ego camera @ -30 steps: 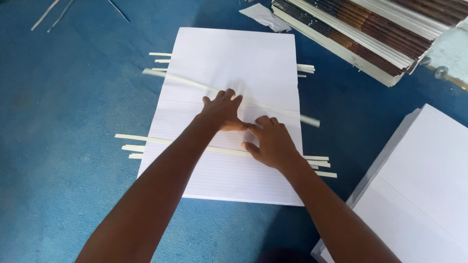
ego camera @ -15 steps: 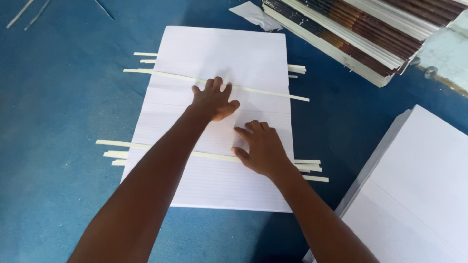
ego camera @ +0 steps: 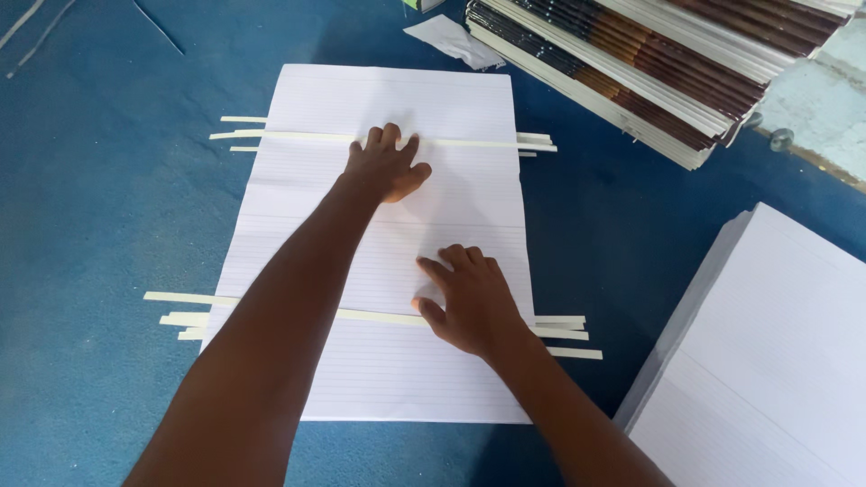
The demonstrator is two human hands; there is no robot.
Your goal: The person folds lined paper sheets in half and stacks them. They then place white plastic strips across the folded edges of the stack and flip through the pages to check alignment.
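Pressing flat on a large sheet of white ruled paper (ego camera: 388, 234), both hands lie palm down with nothing gripped. The left hand (ego camera: 386, 167) rests fingers spread near the far paper strip (ego camera: 469, 142) that crosses the sheet. The right hand (ego camera: 469, 302) lies loosely spread beside the near paper strip (ego camera: 379, 316). The sheet sits on a blue floor (ego camera: 99, 207), with a white paper stack (ego camera: 767, 361) to the right and piled notebooks (ego camera: 649, 63) beyond.

Blue floor (ego camera: 99, 207) lies open left; paper stack (ego camera: 776, 361) blocks right.
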